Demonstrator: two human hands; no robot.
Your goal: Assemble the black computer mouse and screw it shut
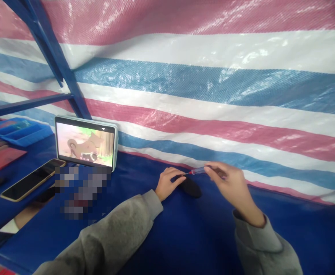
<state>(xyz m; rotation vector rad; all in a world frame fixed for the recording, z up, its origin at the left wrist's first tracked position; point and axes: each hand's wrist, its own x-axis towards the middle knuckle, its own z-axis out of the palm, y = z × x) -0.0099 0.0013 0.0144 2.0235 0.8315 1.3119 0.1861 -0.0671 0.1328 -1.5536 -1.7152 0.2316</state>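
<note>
Near the back edge of the blue table, my right hand (227,181) pinches a small tool with a clear handle (198,170). The red collar and thin metal shaft of this tool point left, toward the fingertips of my left hand (169,182). Those fingers are closed at one end of a dark oval object (191,187), which rests on the blue surface between my hands. Whether the shaft's tip touches that object is hidden by the left fingertips.
A tablet (85,144) showing a cartoon leans against the striped sheet (198,84). Further left are a phone (33,179), a blue tray (26,134), a red flat item (4,159) and another person's hand. A blue metal frame (52,49) rises at the upper left.
</note>
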